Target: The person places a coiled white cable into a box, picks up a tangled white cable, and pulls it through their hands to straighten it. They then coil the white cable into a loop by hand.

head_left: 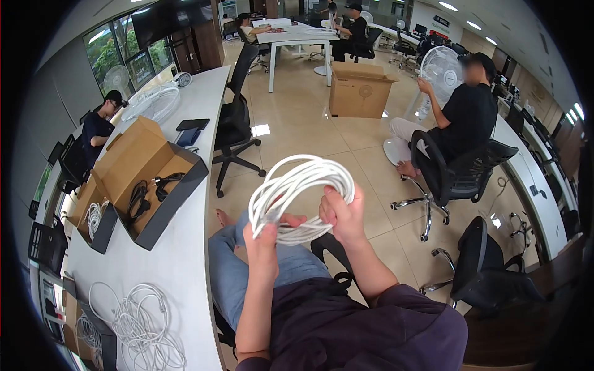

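Your left hand [267,238] and right hand [341,216] both grip a white cable coil [301,195], fingers closed around its lower strands, held up over your lap. A desk [179,260] at your left carries an open box [151,179] and loose cables [139,324].

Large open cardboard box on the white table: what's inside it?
Two bundles of black cable lie in the large open cardboard box; whatever is beneath them is covered.
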`<action>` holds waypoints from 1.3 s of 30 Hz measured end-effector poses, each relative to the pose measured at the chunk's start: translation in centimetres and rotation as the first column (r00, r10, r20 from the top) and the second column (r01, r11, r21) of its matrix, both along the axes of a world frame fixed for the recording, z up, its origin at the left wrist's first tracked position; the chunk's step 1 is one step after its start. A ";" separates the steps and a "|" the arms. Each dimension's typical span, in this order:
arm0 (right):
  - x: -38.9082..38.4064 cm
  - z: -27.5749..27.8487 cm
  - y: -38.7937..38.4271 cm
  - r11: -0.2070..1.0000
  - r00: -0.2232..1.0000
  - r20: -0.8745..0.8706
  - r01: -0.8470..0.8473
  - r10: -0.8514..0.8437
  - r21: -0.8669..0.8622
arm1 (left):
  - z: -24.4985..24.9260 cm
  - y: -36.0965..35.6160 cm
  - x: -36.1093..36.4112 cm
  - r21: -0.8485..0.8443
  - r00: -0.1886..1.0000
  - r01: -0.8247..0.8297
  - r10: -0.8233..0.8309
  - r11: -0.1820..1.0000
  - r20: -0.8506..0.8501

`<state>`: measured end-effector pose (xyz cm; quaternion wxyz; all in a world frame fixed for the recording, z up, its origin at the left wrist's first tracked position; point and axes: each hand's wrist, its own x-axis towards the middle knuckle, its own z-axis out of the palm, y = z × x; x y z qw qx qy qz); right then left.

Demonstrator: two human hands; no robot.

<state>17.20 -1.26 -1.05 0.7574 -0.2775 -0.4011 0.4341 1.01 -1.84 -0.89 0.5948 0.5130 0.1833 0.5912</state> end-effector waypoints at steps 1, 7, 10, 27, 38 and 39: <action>0.2 0.0 0.4 1.000 1.000 -0.002 0.012 -0.012 0.003 | -0.1 0.0 0.2 0.038 0.999 -0.027 0.029 0.999 -0.035; 1.3 -1.1 2.6 0.976 0.971 -0.235 -0.082 0.033 -0.203 | -0.1 0.1 -0.1 0.159 0.976 0.082 -0.047 0.984 -0.213; 1.5 -1.9 3.3 0.974 0.978 -0.208 -0.065 0.019 -0.217 | -0.1 0.3 -0.2 0.192 0.955 0.117 -0.057 0.974 -0.290; 0.9 -2.1 2.4 0.930 0.896 0.287 0.365 -0.339 -0.042 | -0.8 2.5 -0.9 -0.169 0.969 0.204 -0.223 0.964 -0.108; -1.4 -3.3 0.4 0.846 0.744 0.420 0.377 -0.520 0.378 | -2.8 4.5 -2.8 -0.297 0.921 0.361 -0.288 0.884 0.262; -1.4 -3.2 0.3 0.840 0.740 0.421 0.370 -0.525 0.398 | -3.0 4.6 -2.9 -0.315 0.920 0.361 -0.281 0.878 0.273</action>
